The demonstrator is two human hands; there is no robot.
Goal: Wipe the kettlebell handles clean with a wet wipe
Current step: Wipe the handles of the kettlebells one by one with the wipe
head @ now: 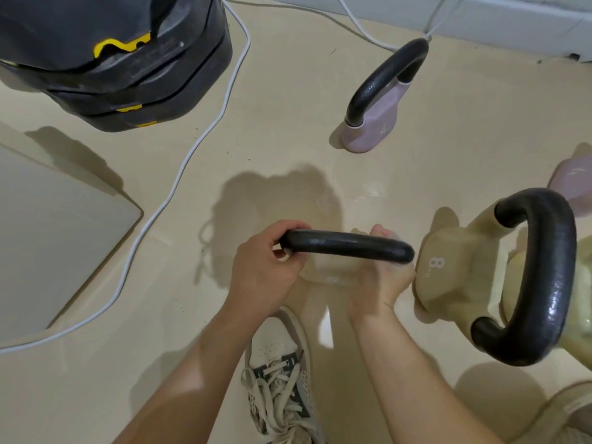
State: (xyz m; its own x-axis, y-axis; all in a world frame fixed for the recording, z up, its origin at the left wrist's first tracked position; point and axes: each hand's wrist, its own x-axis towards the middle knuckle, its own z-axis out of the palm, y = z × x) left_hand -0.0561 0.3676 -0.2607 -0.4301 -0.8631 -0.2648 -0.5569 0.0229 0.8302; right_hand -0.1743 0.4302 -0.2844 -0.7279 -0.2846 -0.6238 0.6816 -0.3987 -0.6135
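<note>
A beige kettlebell stands on the floor in front of me, its black handle lying crosswise in view. My left hand grips the handle's left end, fingers curled over it. A small white scrap, likely the wet wipe, shows between that hand's thumb and the handle. My right hand is blurred. It reaches up from below at the handle's right end, and its fingertips curl round the far side. Whether it holds anything else is hidden.
A second beige kettlebell marked 8 stands just to the right, touching my right hand. A pink kettlebell sits farther back, another at the right edge. Stacked black weights, a white cable and my shoe are nearby.
</note>
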